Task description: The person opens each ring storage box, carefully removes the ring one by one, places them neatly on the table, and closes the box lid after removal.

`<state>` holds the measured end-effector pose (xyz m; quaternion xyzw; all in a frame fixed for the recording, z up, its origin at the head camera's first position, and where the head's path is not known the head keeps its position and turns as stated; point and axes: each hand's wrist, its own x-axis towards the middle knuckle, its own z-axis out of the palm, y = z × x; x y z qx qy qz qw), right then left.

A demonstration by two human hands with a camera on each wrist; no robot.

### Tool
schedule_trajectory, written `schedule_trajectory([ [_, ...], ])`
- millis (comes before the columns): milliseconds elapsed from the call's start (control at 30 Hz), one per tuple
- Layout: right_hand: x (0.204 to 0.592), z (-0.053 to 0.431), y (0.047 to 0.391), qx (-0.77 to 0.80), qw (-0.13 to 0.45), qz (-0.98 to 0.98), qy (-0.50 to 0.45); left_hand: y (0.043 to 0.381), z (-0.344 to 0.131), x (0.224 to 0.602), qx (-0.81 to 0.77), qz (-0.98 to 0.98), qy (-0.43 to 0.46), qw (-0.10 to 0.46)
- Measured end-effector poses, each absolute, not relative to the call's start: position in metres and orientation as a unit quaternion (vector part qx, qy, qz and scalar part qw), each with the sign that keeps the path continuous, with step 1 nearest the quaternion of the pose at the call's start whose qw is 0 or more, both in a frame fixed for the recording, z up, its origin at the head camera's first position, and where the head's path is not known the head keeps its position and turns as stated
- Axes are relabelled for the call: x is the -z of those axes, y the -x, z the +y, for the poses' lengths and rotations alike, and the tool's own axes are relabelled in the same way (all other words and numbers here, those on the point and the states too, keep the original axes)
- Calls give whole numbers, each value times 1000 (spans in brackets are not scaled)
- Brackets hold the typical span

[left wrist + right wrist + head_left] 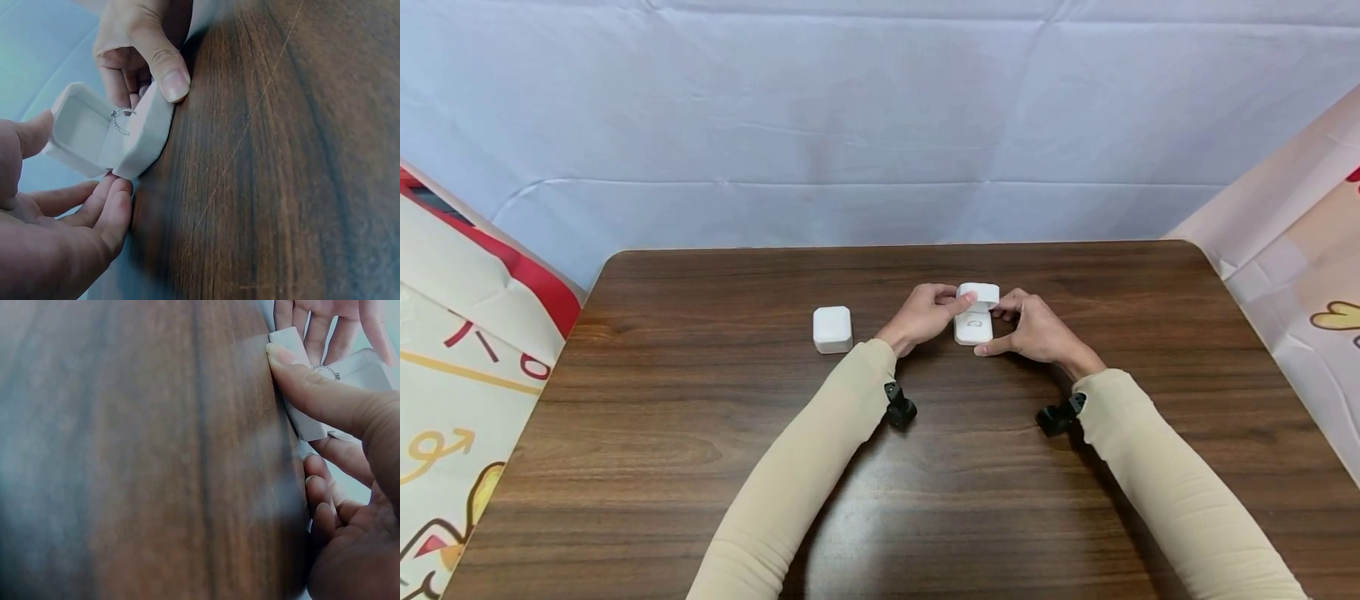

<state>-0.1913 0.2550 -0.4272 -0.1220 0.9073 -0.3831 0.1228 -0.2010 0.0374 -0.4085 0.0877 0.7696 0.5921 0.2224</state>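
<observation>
A white ring box (973,336) sits on the wooden table with its lid (979,292) raised. Inside the base stands a silver ring (122,124) with small beads or stones round its band. My left hand (925,313) holds the lid, thumb at its front edge and the other fingers low at the box's side and back. From the other side my right hand (1039,332) grips the base, with its thumb (297,372) pressed on the front and its curled fingers behind. A second white box (832,328), closed, stands to the left of my left hand.
The brown table (715,467) has rounded far corners. A pale cloth (820,125) hangs behind it, and printed cloths (467,375) hang at both sides. Each sleeve carries a small black wrist camera (900,407).
</observation>
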Motion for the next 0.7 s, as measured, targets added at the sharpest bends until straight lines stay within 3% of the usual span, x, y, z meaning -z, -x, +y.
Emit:
schedule_trajectory([
  [367,427,255,191,382,127,907,123,192,27,410,-606,778,-72,151],
  [700,427,255,191,385,126,906,124,180,29,414,-523,841,-132,45],
])
